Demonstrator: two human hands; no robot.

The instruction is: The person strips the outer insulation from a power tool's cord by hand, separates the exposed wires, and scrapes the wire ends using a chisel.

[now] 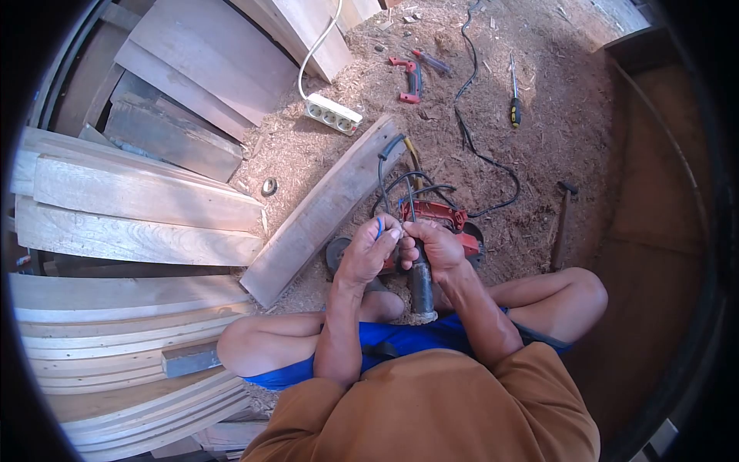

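Note:
Both hands meet in front of my lap. My left hand (372,250) is closed in a pinch, with a thin blue wire (379,225) at its fingers. Fingers bent, my right hand (437,248) pinches at a thin dark cable (412,202) right beside it; the exact spot held is too small to tell. Below the hands a dark cylindrical motor part (422,289) stands between my legs. Behind them lies a red power tool body (435,212), partly hidden by the hands, with black cable loops around it.
A wooden plank (319,212) lies diagonally at the left. Beyond it are a white power strip (333,114), a red and black handle shell (412,81), a screwdriver (515,104) and a black tape roll (269,187). A hammer (563,223) lies right; stacked boards (138,231) line the left.

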